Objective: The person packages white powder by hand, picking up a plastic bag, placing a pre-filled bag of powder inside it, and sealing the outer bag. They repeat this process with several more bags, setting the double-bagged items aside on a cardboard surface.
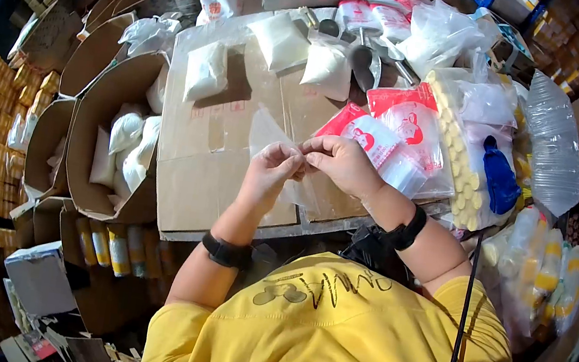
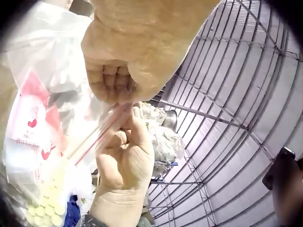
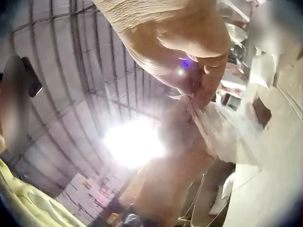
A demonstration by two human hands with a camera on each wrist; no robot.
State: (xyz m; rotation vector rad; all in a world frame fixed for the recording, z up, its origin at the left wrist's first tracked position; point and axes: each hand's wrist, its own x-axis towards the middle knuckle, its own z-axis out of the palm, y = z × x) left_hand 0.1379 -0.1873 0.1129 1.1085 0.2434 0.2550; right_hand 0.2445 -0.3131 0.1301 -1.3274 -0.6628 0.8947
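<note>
My left hand [image 1: 272, 169] and right hand [image 1: 343, 165] meet over the front of a cardboard sheet [image 1: 229, 187]. Between them they pinch the edge of a thin clear plastic bag [image 1: 267, 130], which hangs down toward the cardboard. In the left wrist view a red line runs along the edge of the bag [image 2: 94, 137], close to the fingertips of both hands. Seen from the right wrist, the bag [image 3: 232, 139] spreads out below the curled fingers. Close by my right hand lie printed red-and-white bags [image 1: 405, 119], overlapping one another.
Filled white bags [image 1: 206, 73] stand along the cardboard's far side, near dark scoops [image 1: 362, 61]. On the left are open cartons [image 1: 123, 76] holding white bags. To the right lie a pack of pale yellow round pieces [image 1: 450, 144], a blue item [image 1: 501, 177] and yellow-labelled bottles [image 1: 552, 259].
</note>
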